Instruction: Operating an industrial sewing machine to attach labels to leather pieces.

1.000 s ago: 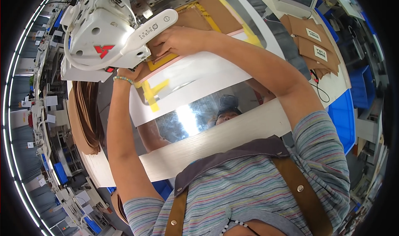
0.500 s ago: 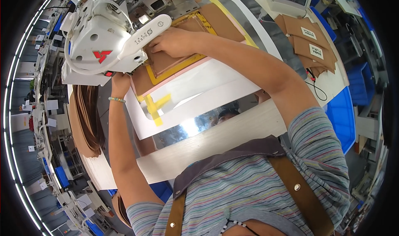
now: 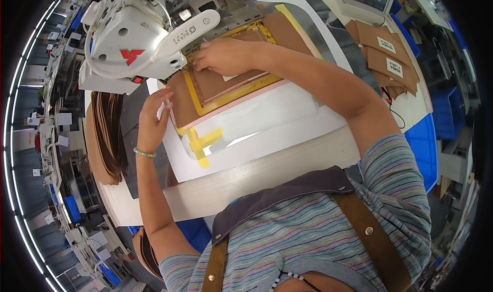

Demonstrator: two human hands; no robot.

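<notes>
A white sheet template (image 3: 257, 127) with yellow tape holds brown panels (image 3: 290, 38) inside a yellow frame (image 3: 236, 90) beside the machine's white head (image 3: 115, 45). My right hand (image 3: 226, 57) lies over the frame's upper left part, fingers curled down beside the machine's arm; what they hold is hidden, though a small pale patch shows under the palm. At the template's left edge, my left hand (image 3: 154, 112) is raised with its fingers apart, holding nothing, a beaded bracelet on the wrist.
A stack of brown strips (image 3: 105, 138) lies at the left. Brown pouches with white labels (image 3: 385, 61) and a screen unit (image 3: 367, 2) sit at the right, by a black cable (image 3: 391, 109). A blue tray (image 3: 420, 153) stands below the table's right edge (image 3: 411, 115).
The template has slid toward me, covering most of the shiny plate. My left hand has come out from under the machine head and opened. My right hand has shifted slightly right.
</notes>
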